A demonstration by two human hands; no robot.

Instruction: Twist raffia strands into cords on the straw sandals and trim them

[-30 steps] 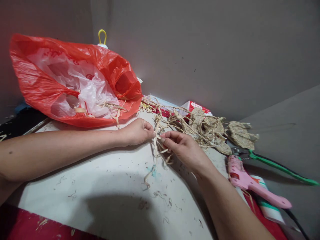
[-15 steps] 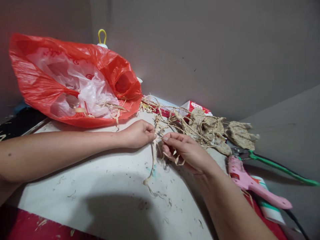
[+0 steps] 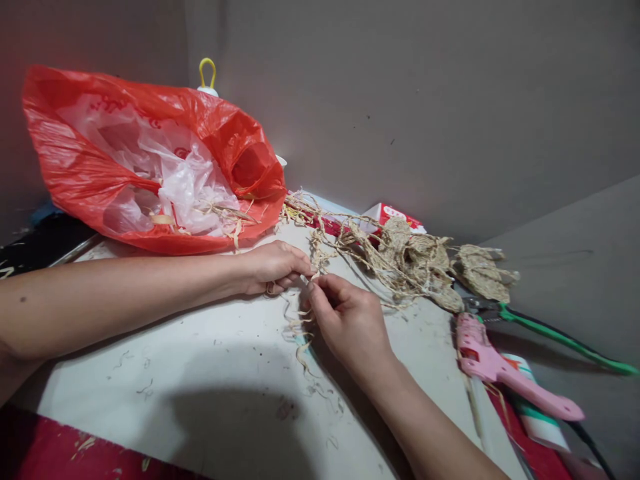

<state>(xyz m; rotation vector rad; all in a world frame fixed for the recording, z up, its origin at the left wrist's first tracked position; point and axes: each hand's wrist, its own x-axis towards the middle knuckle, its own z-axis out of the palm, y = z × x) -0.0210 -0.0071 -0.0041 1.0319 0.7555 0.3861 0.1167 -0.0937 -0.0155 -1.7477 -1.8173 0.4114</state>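
Over the white tabletop (image 3: pixel 225 353), my left hand (image 3: pixel 280 267) pinches a pale dried-fibre strand (image 3: pixel 317 260) between thumb and fingers. Close against it, my right hand (image 3: pixel 353 323) is closed too, thumb and forefinger on the same strand by the left fingertips. Loose curling ends (image 3: pixel 301 353) hang below the fingers. Behind the hands, twisted fibre cords run right to a bunch of coiled straw-coloured pieces (image 3: pixel 425 260). My fingers hide the exact spot where the strand is gripped.
An open red plastic bag (image 3: pixel 75 187) with white plastic and fibre scraps stands at the back left. On the right lie a pink glue gun (image 3: pixel 500 367), green-handled shears (image 3: pixel 565 337) and a white-and-green tube (image 3: pixel 543 427). A red-and-white box (image 3: pixel 395 215) sits by the wall.
My right hand has moved left and turned, closing up to the left fingertips. The left fingers have shifted on the strand, and its long hanging end has moved and now curls below the hands.
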